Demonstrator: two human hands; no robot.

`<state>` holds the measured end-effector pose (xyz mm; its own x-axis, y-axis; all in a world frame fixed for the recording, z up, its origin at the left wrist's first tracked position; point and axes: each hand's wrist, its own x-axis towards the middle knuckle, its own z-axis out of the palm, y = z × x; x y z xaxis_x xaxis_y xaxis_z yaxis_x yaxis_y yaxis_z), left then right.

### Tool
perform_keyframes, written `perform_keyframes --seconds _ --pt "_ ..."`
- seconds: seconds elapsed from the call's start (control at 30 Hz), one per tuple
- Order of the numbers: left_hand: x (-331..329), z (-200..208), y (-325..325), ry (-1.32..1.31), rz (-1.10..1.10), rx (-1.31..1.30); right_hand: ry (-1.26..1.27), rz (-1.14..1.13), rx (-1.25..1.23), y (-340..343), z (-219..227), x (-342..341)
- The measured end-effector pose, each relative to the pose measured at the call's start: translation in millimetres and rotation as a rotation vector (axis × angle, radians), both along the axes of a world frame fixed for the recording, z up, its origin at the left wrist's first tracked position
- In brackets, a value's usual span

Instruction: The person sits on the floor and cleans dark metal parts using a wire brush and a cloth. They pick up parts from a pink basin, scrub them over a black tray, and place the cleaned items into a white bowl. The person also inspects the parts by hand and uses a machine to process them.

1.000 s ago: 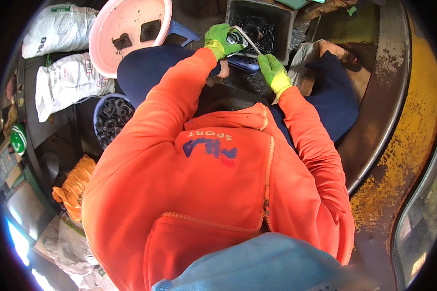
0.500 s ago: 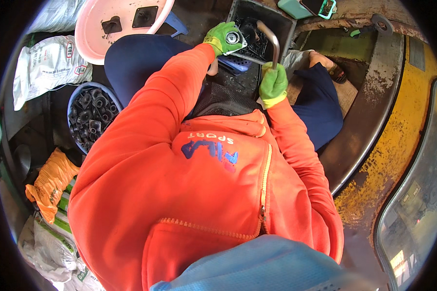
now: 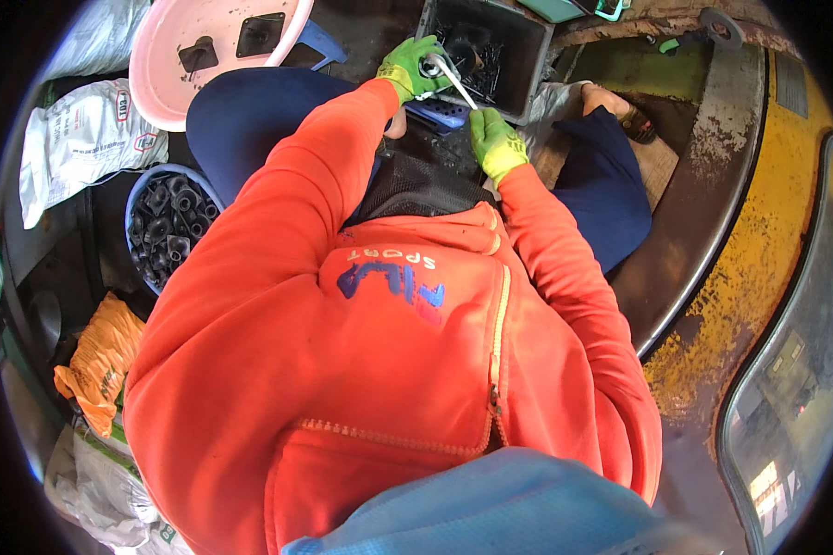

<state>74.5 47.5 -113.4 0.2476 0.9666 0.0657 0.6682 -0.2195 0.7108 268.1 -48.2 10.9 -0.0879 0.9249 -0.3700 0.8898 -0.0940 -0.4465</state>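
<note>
My left green-gloved hand (image 3: pixel 410 68) has its fingers curled around a silver metal piece with a round ring (image 3: pixel 426 69), by the near left corner of the black rectangular bin (image 3: pixel 538 74). My right green-gloved hand (image 3: pixel 496 144) is closed on a pale metal rod (image 3: pixel 459 86). This piece seems midway; whether the black parts (image 3: pixel 165 225) in the round blue basin (image 3: pixel 164 169) are finished, from my distance I cannot tell.

Metal rod (image 3: pixel 457 84) swung back toward left grip (image 3: pixel 406 65).
</note>
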Motion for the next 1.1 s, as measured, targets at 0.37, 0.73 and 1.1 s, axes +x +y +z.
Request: perform_keyframes --seconds 0.37,0.73,1.1 --pt "-3 -21 14 -0.037 -0.170 0.011 0.182 -0.006 0.146 4 -14 4" --pt "-2 -8 9 -0.047 -0.076 0.046 0.153 -0.002 0.217 3 10 8" --pt "-4 1 7 0.080 -0.127 0.047 -0.068 0.091 -0.022 4 4 14"
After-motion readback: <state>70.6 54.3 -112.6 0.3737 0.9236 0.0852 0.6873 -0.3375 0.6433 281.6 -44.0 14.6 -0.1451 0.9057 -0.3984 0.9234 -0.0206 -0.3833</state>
